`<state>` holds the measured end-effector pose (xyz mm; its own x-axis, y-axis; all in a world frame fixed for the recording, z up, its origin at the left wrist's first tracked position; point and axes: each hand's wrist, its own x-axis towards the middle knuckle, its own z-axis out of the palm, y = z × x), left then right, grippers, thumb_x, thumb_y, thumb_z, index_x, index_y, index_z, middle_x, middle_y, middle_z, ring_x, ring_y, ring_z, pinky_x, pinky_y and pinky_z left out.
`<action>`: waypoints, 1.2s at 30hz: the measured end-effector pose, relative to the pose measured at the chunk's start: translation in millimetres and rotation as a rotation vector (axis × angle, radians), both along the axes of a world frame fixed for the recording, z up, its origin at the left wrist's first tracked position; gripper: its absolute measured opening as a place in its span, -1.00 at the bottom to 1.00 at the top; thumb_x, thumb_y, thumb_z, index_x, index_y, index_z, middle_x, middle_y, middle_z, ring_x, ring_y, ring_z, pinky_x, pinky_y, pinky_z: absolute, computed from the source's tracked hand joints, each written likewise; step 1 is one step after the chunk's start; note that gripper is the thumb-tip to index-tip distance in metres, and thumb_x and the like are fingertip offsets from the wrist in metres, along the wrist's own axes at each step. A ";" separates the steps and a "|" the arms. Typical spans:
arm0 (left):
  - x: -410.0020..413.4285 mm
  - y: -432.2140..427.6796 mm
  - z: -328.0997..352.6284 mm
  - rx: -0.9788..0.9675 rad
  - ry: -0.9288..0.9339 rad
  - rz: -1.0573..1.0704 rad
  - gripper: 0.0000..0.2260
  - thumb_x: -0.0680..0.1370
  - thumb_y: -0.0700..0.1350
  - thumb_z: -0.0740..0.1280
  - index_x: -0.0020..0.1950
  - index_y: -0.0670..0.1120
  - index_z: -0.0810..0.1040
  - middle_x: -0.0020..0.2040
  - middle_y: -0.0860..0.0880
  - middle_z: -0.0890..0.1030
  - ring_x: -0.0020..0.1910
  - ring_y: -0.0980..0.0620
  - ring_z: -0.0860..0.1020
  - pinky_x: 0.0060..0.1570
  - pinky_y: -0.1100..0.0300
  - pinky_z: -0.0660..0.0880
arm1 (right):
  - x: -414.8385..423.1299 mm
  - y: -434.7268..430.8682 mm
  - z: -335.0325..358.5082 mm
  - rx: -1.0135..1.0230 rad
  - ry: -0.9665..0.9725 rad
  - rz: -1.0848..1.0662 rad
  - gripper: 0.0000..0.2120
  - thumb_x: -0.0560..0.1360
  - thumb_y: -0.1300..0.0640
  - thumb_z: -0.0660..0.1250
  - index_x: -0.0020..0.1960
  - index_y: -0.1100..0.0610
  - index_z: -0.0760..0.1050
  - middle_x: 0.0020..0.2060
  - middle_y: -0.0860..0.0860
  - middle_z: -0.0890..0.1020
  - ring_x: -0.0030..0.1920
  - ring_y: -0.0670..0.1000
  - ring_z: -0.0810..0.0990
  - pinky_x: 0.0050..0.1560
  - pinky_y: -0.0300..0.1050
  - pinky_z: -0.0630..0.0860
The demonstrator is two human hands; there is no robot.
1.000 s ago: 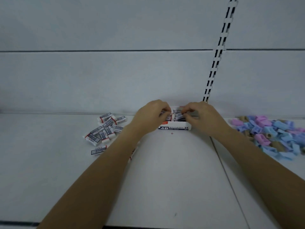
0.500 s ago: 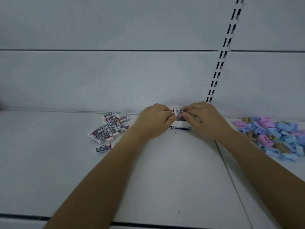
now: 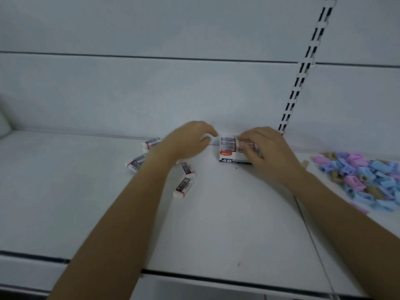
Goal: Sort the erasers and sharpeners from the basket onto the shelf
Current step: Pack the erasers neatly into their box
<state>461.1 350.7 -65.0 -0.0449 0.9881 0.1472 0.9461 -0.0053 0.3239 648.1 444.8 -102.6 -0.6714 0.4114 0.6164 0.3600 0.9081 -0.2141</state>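
A small white eraser box (image 3: 229, 158) marked 4B stands open at the back of the white shelf (image 3: 216, 224), with sleeved erasers packed in it. My right hand (image 3: 270, 152) covers the box's right half and pinches an eraser (image 3: 246, 145) at its top. My left hand (image 3: 190, 140) hovers just left of the box, blurred, fingers curled; whether it holds anything is unclear. Loose erasers (image 3: 183, 187) lie scattered under and around my left wrist. A heap of blue, pink and tan sharpeners (image 3: 368, 176) lies at the right.
The shelf's back wall rises right behind the box. A slotted upright (image 3: 303, 68) runs up the wall above my right hand. A seam (image 3: 311, 239) divides the shelf board from the one carrying the sharpeners. The shelf's front edge (image 3: 194, 276) is near me.
My left hand has come off the box and moved left, over the loose erasers. The right hand stays on the box. The camera has moved closer.
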 end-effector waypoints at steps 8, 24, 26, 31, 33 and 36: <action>-37.8 -26.6 20.4 -0.309 -0.130 0.221 -0.71 0.46 -0.37 0.28 0.13 -0.14 0.57 0.00 -0.07 0.57 -0.05 0.02 0.51 -0.17 0.27 0.43 | -34.1 -51.0 -10.9 0.103 -0.089 0.380 -0.66 0.45 0.24 0.12 0.15 0.20 0.54 0.06 0.09 0.62 0.01 0.09 0.56 0.07 -0.05 0.43; -20.7 -10.7 6.0 -0.041 -0.029 0.139 -0.78 0.47 -0.19 0.37 0.11 -0.11 0.53 -0.02 0.01 0.48 -0.04 0.06 0.44 -0.03 0.26 0.35 | -25.8 -56.1 -6.8 -0.150 -0.238 0.208 -0.87 0.46 0.11 0.33 -0.03 0.14 0.51 -0.15 0.01 0.55 -0.09 0.01 0.50 -0.10 -0.19 0.35; -11.8 -5.3 1.5 0.088 -0.114 0.101 -0.83 0.46 -0.17 0.38 0.03 -0.09 0.52 -0.01 -0.01 0.58 -0.04 0.03 0.51 0.03 0.16 0.45 | -24.7 -55.2 -4.0 -0.168 -0.257 0.194 -0.88 0.46 0.18 0.30 0.00 0.13 0.50 -0.16 -0.03 0.53 -0.08 -0.03 0.47 -0.08 -0.18 0.36; 12.0 5.8 -15.0 0.230 -0.209 0.028 -0.91 0.46 -0.18 0.40 -0.08 -0.15 0.54 -0.15 0.01 0.59 -0.11 0.05 0.54 -0.01 0.10 0.48 | -3.7 -31.7 22.2 -0.242 -0.066 0.108 -0.87 0.39 0.21 0.29 -0.08 0.11 0.54 -0.19 -0.03 0.58 -0.13 -0.07 0.47 -0.09 -0.23 0.35; 19.8 8.4 -19.7 0.259 -0.249 0.000 -0.90 0.46 -0.18 0.40 -0.06 -0.18 0.57 -0.14 -0.02 0.62 -0.12 0.07 0.53 -0.03 0.19 0.43 | 9.9 -15.8 28.2 -0.292 0.000 0.021 -0.88 0.39 0.25 0.32 -0.10 0.07 0.54 -0.19 0.01 0.61 -0.16 -0.05 0.50 -0.13 -0.31 0.35; 27.4 11.9 -23.8 0.272 -0.269 -0.034 -0.90 0.49 -0.19 0.37 -0.03 -0.18 0.59 -0.08 -0.03 0.63 -0.09 0.10 0.49 -0.11 0.40 0.34 | 18.8 2.6 21.5 -0.312 -0.062 -0.096 -0.84 0.40 0.31 0.35 -0.08 0.12 0.58 -0.15 0.08 0.64 -0.17 -0.01 0.51 -0.18 -0.39 0.31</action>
